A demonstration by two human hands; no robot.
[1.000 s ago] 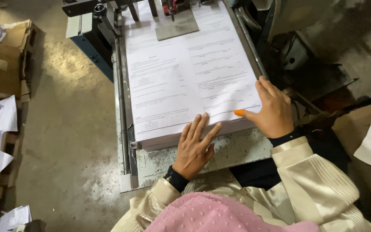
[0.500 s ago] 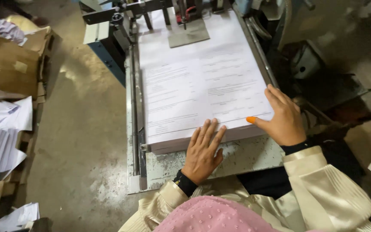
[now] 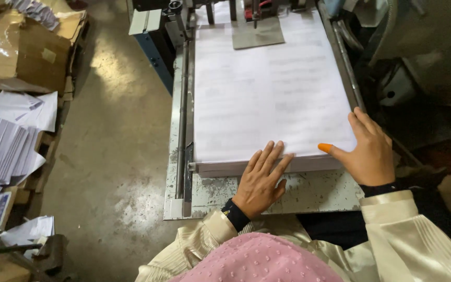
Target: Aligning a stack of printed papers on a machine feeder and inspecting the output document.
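Both flat, open: left hand (image 3: 259, 183) and right hand (image 3: 369, 151) press the paper stack's (image 3: 267, 99) near edge.

We see a white paper stack (image 3: 267, 99) faintly lined with grey print, lying on a grey metal machine bed (image 3: 314, 190) whose near edge is speckled with worn, pale patches. The right hand (image 3: 366, 151) bears an orange thumb tip (image 3: 325, 148); both wrists show black cuffs under cream, pleated sleeves (image 3: 413, 240). At bottom we note a pink dotted cloth (image 3: 257, 261), at left brown cardboard boxes (image 3: 22, 52).
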